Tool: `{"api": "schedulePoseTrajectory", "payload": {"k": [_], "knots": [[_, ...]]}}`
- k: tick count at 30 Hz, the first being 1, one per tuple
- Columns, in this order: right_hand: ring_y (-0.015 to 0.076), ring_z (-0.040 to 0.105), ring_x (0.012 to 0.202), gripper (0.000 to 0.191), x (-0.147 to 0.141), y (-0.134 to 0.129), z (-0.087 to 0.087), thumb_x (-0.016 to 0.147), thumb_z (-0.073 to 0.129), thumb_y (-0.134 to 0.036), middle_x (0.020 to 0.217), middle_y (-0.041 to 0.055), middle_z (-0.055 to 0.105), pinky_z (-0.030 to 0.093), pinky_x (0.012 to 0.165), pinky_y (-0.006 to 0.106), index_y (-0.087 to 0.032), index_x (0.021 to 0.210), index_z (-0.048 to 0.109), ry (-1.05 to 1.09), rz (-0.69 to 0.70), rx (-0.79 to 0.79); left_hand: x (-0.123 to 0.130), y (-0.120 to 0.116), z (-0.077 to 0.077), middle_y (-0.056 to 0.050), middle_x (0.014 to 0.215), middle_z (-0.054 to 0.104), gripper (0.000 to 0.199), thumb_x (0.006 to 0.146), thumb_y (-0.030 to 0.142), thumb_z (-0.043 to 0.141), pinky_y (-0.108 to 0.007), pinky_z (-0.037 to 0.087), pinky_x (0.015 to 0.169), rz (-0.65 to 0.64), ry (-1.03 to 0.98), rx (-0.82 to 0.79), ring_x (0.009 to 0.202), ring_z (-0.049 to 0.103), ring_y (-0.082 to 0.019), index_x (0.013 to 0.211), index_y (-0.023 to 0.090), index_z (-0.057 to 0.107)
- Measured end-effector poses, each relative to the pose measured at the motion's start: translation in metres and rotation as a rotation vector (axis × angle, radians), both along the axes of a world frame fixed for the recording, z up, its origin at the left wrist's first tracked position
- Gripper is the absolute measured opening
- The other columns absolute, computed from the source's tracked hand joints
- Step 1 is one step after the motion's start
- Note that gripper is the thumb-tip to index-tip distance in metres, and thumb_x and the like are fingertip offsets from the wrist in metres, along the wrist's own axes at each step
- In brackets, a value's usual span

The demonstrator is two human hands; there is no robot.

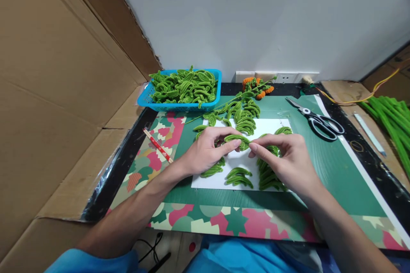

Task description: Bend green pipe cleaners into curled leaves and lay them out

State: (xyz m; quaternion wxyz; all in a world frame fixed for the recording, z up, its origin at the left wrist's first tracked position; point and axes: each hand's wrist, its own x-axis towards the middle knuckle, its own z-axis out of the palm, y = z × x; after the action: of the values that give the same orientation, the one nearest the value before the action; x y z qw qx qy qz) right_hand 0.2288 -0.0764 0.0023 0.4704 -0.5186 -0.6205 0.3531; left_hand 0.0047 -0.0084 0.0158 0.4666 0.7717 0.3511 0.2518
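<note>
Over the desk's (125,158) middle, between front and back edges | our left hand (208,148) pinches a fuzzy green leaf (236,137) | our right hand (290,158) nips its end | scissors (306,111) lie near the back-right corner

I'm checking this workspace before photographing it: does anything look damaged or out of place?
The brown cardboard panel at left has a ragged, torn-looking edge against the pale wall. One curved, fuzzy green piece dips over the front rim of the blue plastic basket, unlike those heaped inside.
</note>
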Motion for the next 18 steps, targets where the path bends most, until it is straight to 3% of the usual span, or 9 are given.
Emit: {"api": "schedulePoseTrajectory", "payload": {"k": [3,5,8,10,13,18], "knots": [[0.0230,0.076,0.068,0.018,0.000,0.000,-0.001,0.098,0.078,-0.034,0.077,0.0014,0.085,0.053,0.065,0.035,-0.024,0.084,0.084,-0.001,-0.010,0.002,0.001,0.000,-0.001,-0.004,0.087,0.079,0.025,0.103,0.038,0.073,-0.028,0.049,0.067,0.003,-0.044,-0.057,0.078,0.067,-0.018,0.105,0.016,0.083],[0.0225,0.075,0.071,0.010,-0.003,-0.002,-0.003,0.098,0.079,-0.033,0.087,0.0019,0.085,0.052,0.074,0.038,-0.024,0.101,0.082,-0.138,-0.105,0.142,0.002,0.000,-0.003,-0.004,0.087,0.079,0.024,0.102,0.037,0.074,-0.027,0.050,0.068,0.032,-0.062,-0.061,0.077,0.067,-0.017,0.106,0.015,0.082],[0.0254,0.074,0.083,0.020,-0.011,-0.004,-0.007,0.101,0.077,-0.032,0.100,0.0064,0.084,0.047,0.082,0.042,-0.023,0.118,0.072,-0.403,-0.218,0.417,0.003,0.000,-0.007,-0.005,0.089,0.079,0.025,0.102,0.038,0.073,-0.026,0.049,0.065,0.065,-0.089,-0.064,0.075,0.066,-0.017,0.106,0.015,0.083],[0.0274,0.073,0.091,0.018,-0.015,-0.005,-0.009,0.104,0.075,-0.029,0.105,0.0091,0.082,0.047,0.082,0.042,-0.022,0.119,0.068,-0.501,-0.205,0.494,0.004,-0.001,-0.007,-0.005,0.092,0.080,0.025,0.102,0.038,0.073,-0.026,0.049,0.066,0.073,-0.092,-0.052,0.076,0.066,-0.017,0.106,0.015,0.083],[0.0255,0.070,0.091,0.012,-0.016,-0.005,-0.011,0.106,0.070,-0.023,0.103,0.0084,0.080,0.052,0.080,0.039,-0.021,0.117,0.066,-0.478,-0.134,0.470,0.005,-0.002,-0.004,-0.005,0.097,0.080,0.024,0.102,0.037,0.073,-0.025,0.049,0.067,0.062,-0.082,-0.047,0.078,0.064,-0.016,0.110,0.016,0.083],[0.0257,0.070,0.094,0.013,-0.013,-0.003,-0.013,0.108,0.067,-0.018,0.107,0.0108,0.080,0.058,0.082,0.040,-0.021,0.121,0.069,-0.490,-0.084,0.575,0.003,-0.004,-0.002,0.000,0.082,0.072,0.025,0.107,0.036,0.066,-0.024,0.046,0.060,-0.037,-0.095,-0.180,0.067,0.059,-0.014,0.116,0.018,0.080]]}}
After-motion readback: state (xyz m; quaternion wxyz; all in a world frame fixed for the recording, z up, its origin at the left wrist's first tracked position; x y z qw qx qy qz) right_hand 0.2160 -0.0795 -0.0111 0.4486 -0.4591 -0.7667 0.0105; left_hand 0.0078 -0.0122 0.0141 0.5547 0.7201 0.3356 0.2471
